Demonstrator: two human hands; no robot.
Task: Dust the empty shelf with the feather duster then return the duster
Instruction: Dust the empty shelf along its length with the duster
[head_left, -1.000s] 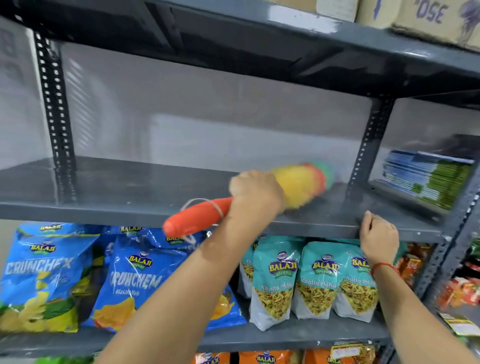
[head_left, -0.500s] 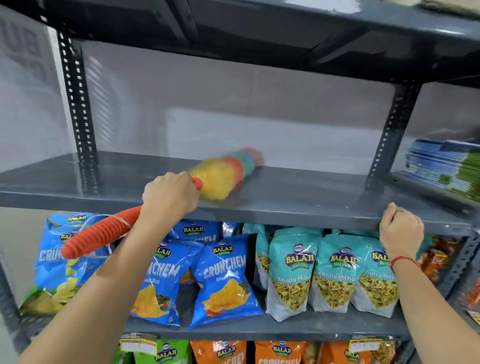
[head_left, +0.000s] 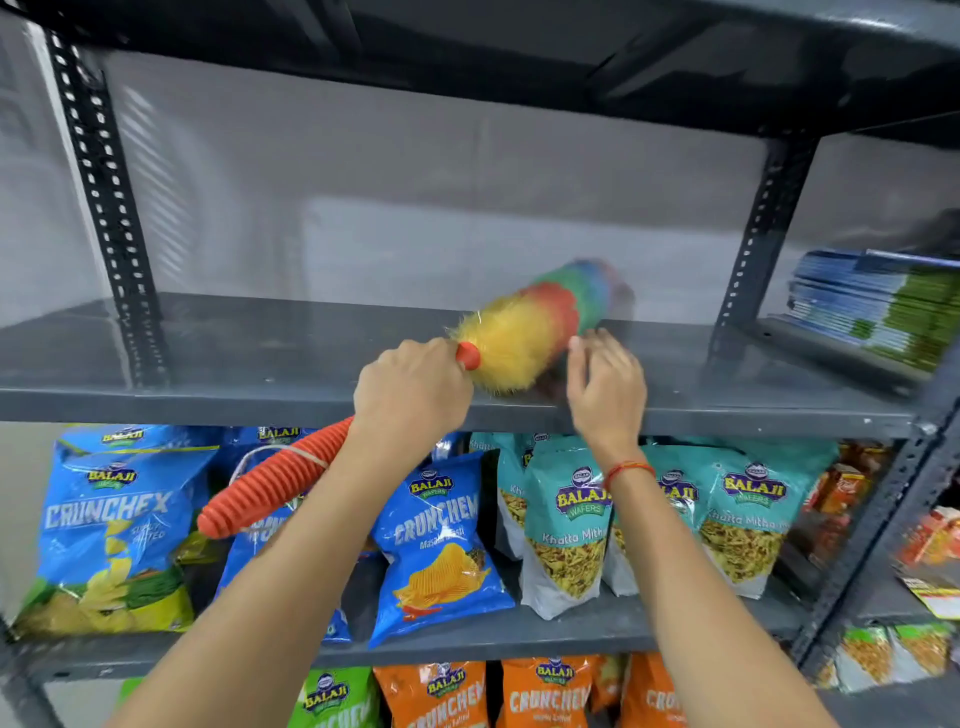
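The feather duster (head_left: 524, 332) has a fluffy yellow, red, green and blue head and a ribbed orange handle. Its head lies on the bare grey metal shelf (head_left: 234, 358) near the middle, blurred at the far tip. My left hand (head_left: 413, 387) is closed around the handle just below the head, and the handle's end sticks out over the shelf's front edge. My right hand (head_left: 605, 387) hovers with fingers apart right beside the yellow feathers, over the shelf's front edge; whether it touches them I cannot tell.
Perforated uprights (head_left: 104, 197) (head_left: 753, 239) bound the shelf bay. A stack of blue and green packets (head_left: 878, 306) sits on the neighbouring shelf to the right. Blue, teal and orange snack bags (head_left: 441, 540) fill the shelves below. Another shelf (head_left: 519, 62) hangs close overhead.
The duster head has swept right along the shelf. My right hand let go of the shelf's front edge and moved left, up to the duster head.
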